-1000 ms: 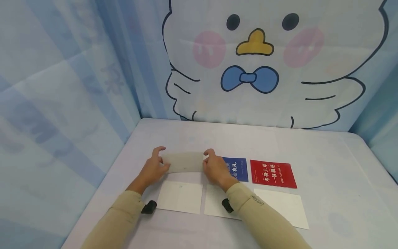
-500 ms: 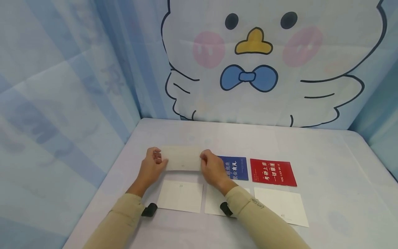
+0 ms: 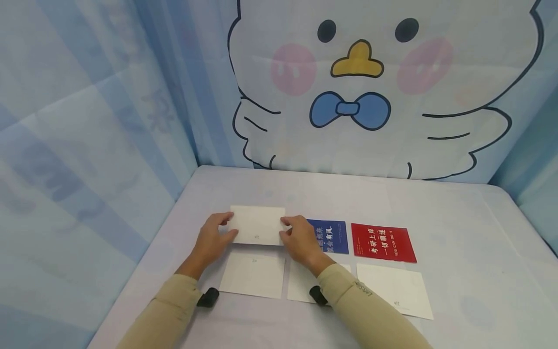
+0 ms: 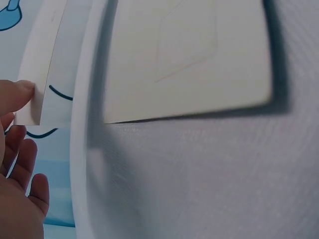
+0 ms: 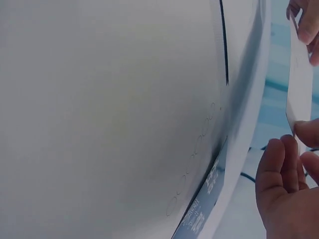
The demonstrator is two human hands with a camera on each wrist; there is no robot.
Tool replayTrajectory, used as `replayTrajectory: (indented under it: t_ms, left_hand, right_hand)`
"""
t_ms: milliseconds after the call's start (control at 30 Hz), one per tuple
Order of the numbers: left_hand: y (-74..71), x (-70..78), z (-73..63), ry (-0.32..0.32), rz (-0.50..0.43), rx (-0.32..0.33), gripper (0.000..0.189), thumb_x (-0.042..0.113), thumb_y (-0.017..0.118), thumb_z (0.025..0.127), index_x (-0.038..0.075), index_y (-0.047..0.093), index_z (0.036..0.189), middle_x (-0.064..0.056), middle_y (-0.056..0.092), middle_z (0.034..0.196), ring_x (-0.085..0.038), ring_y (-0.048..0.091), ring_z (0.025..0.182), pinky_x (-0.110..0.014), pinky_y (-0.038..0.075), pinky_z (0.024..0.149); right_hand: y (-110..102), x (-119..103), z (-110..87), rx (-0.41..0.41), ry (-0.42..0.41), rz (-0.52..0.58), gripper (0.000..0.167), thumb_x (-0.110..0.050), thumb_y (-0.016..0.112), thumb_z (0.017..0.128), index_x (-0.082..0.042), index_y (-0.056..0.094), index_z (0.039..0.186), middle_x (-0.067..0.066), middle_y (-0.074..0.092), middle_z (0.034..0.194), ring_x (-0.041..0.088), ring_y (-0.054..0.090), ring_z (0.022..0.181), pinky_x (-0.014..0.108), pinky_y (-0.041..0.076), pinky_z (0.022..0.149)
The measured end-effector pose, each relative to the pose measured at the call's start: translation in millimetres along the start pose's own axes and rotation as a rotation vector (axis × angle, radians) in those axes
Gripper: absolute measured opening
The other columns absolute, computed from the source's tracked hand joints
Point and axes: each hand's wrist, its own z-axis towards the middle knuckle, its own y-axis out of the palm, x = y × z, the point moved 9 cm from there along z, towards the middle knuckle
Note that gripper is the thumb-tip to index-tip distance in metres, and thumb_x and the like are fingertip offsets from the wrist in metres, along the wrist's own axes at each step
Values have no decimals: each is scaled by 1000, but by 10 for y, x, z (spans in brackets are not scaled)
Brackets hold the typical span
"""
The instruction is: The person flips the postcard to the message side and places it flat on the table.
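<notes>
A white postcard [image 3: 257, 225] with a small print mark near its lower edge is held up between both hands, back side facing the head camera. My left hand [image 3: 213, 237] pinches its left edge; in the left wrist view the thumb [image 4: 20, 95] lies on the card. At the right edge, my right hand [image 3: 302, 242] pinches with thumb and fingers. Just beneath the held card lies a white postcard [image 3: 253, 275] on the table. A second white postcard [image 3: 305, 281] is partly covered by the right forearm.
On the right, a blue postcard [image 3: 332, 236] with white lettering lies partly behind the right hand. Next to it is a red postcard [image 3: 383, 242], with another white postcard [image 3: 398, 291] nearer the front. A curtain [image 3: 209, 97] rises behind the pale table [image 3: 462, 232].
The held postcard has tilted so its face shows fuller and brighter to the head camera. The left fingers have shifted along its left edge. The cards on the table have stayed put.
</notes>
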Motion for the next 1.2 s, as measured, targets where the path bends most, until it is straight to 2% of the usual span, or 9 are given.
replayTrajectory:
  t_ms: [233, 433, 500, 967, 1200]
  left_hand:
    - [85, -11, 15, 5, 64, -61, 53, 10, 71, 92, -3, 53, 140, -20, 55, 132, -35, 50, 119, -51, 42, 103]
    - [138, -34, 31, 5, 72, -82, 54, 11, 73, 89, -3, 55, 138, -20, 56, 131, -38, 48, 125, -53, 39, 106]
    - [161, -42, 35, 8, 79, -89, 54, 11, 73, 89, -3, 55, 138, -20, 57, 131, -38, 47, 128, -53, 38, 107]
    - [262, -151, 41, -30, 124, -148, 55, 12, 73, 90, -2, 54, 140, -18, 56, 134, -37, 45, 130, -53, 36, 109]
    - [283, -171, 53, -79, 150, -173, 56, 13, 72, 90, 0, 54, 141, -19, 54, 137, -38, 43, 132, -54, 34, 111]
  right_hand:
    - [75, 21, 10, -44, 0, -35, 49, -11, 66, 93, 3, 55, 139, 22, 47, 139, 21, 59, 92, 37, 53, 84]
    - [97, 76, 36, -58, 2, -102, 50, -9, 66, 92, 4, 55, 139, 23, 48, 138, 32, 56, 115, 45, 44, 104]
    - [107, 100, 39, -69, 10, -114, 51, -9, 66, 91, 4, 54, 139, 24, 48, 138, 35, 53, 121, 46, 41, 107]
    - [213, 133, 44, -135, 43, -140, 53, -8, 65, 92, 7, 50, 141, 25, 46, 140, 38, 47, 130, 47, 37, 111]
    - [251, 185, 56, -146, 78, -145, 55, -7, 65, 91, 5, 50, 142, 24, 44, 141, 38, 47, 130, 48, 37, 111]
